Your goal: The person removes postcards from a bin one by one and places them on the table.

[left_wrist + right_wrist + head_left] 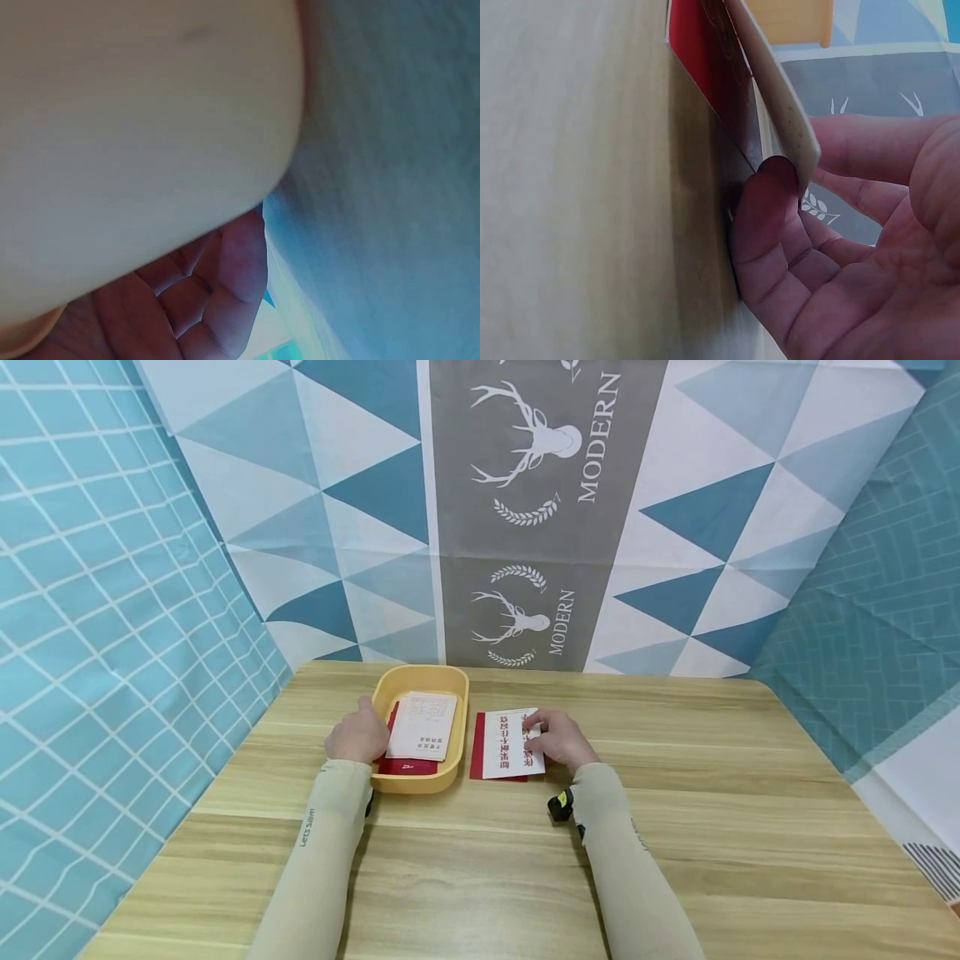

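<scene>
My left hand (357, 734) grips the left side of a yellow tray (420, 785), its thumb at the rim. Close up in the left wrist view, curled fingers (240, 262) lie against the tray's pale outer wall (150, 135). Inside the tray, white printed cards (423, 727) lie over a red card (408, 767). To the tray's right, my right hand (561, 739) pinches the right edge of a white card with red characters (510, 745). Beneath it a red card (477, 747) shows; in the right wrist view the white card (780, 97) stands apart from the red one (705, 67).
Both hands work over a wood-grain table (480, 877), with bare wood in front of the tray and to the right. Behind the table's far edge hangs a patterned cloth (540, 527) with deer heads and triangles. A blue tiled-pattern cloth (112, 610) borders the left.
</scene>
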`<state>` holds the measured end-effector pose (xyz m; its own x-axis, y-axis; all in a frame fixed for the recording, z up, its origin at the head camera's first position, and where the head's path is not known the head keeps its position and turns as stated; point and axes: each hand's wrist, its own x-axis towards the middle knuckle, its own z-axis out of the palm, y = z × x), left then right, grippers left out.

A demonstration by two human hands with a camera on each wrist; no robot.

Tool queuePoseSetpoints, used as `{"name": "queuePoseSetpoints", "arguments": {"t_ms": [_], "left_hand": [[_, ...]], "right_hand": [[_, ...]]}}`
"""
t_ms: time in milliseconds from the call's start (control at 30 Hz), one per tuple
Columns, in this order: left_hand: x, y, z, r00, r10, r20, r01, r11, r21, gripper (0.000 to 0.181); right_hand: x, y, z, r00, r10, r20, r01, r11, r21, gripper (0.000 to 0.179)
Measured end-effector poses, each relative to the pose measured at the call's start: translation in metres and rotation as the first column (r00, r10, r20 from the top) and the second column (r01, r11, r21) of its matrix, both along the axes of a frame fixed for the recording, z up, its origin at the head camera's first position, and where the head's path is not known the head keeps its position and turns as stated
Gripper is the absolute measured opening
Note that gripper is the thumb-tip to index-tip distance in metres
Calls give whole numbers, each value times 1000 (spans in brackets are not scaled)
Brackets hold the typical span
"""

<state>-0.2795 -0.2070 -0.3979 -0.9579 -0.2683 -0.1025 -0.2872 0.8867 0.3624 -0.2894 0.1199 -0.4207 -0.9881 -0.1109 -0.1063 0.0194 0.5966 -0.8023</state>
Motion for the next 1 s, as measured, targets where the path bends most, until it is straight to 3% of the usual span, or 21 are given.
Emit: {"name": "queuePoseSetpoints", "arguments": {"t_ms": [1000], "left_hand": [[0,1,1,1000,4,11,-3,1000,-3,48]], "right_hand": [[-1,0,-4,1000,3,-22,-2,998,62,30]]}}
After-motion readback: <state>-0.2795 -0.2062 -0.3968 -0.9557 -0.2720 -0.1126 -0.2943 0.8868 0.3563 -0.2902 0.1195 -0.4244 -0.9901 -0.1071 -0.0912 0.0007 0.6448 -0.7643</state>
